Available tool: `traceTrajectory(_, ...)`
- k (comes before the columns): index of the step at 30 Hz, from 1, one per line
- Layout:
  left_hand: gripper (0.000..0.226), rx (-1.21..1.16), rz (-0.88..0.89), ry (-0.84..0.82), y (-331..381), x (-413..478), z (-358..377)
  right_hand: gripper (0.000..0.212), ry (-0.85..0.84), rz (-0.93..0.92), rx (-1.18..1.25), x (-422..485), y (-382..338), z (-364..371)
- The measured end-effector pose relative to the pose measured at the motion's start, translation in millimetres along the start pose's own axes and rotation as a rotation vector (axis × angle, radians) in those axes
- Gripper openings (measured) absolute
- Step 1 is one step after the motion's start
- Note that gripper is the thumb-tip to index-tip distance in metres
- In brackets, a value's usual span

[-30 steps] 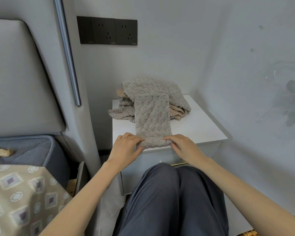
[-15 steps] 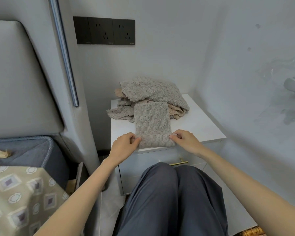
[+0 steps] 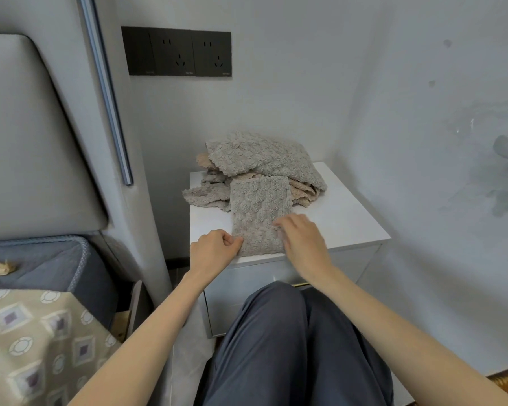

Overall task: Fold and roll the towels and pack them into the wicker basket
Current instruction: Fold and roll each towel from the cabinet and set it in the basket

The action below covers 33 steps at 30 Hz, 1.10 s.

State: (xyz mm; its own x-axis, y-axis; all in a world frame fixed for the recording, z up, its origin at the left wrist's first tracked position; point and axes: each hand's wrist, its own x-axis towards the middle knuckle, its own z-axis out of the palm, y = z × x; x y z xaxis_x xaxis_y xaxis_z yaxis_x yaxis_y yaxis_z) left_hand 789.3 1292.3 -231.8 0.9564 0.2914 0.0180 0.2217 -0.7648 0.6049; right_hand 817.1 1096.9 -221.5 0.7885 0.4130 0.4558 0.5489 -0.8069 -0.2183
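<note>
Soft, light and floppy by its look, the folded towel (image 3: 258, 212) at the near edge of the bench (image 3: 343, 218) wants holding at both near corners: the left grip (image 3: 211, 250) pinches one, while the right grip (image 3: 301, 238) lies over the other, its hold unclear.

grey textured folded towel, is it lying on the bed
No, the grey textured towel lies on top of the white nightstand.

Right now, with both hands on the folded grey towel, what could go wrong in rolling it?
The folded grey waffle towel reaches the front edge of the white cabinet; it may slip off. Its far end touches the heap of loose grey and beige towels, which may snag. The left hand grips nearer the front than the right hand, so the roll may skew.
</note>
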Motion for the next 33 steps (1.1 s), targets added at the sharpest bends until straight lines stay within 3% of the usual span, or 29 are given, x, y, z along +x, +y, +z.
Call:
traceTrajectory(3, 0.029, 0.008, -0.006, -0.015, 0.4, 1.5, -0.6, 0.043, -0.076, -0.186, 0.025, -9.4, -20.1, 16.1)
traceTrajectory(6, 0.027, 0.010, -0.008, -0.016, 0.9, 2.0, -0.8, 0.046, -0.188, -0.190, -0.007, -15.8, -22.4, 31.5)
traceTrajectory(13, 0.024, 0.068, 0.030, 0.063, 2.1, 0.4, 2.2, 0.049, -0.228, -0.216, -0.103, -21.6, 12.2, 30.6)
traceTrajectory(16, 0.019, 0.062, 0.213, 0.149, -0.5, -1.1, 3.2, 0.050, -0.243, -0.214, -0.138, -24.2, 24.2, 25.3)
traceTrajectory(19, 0.018, 0.067, 0.487, 0.113, -3.0, -1.2, 2.3, 0.048, -0.270, -0.215, -0.159, -22.3, 30.6, 18.4)
traceTrajectory(22, 0.024, 0.150, 0.594, 0.069, -5.3, -1.3, 0.4, 0.049, -0.311, -0.197, -0.179, -20.3, 38.2, 10.5)
traceTrajectory(29, 0.050, 0.271, 0.550, -0.069, -18.1, -1.1, -5.0, 0.057, -0.394, -0.028, 0.014, -10.4, 35.1, -0.2)
traceTrajectory(33, 0.039, 0.193, 0.532, -0.042, -16.7, -0.5, -3.1, 0.045, -0.422, 0.039, 0.049, -3.9, 39.5, -3.1)
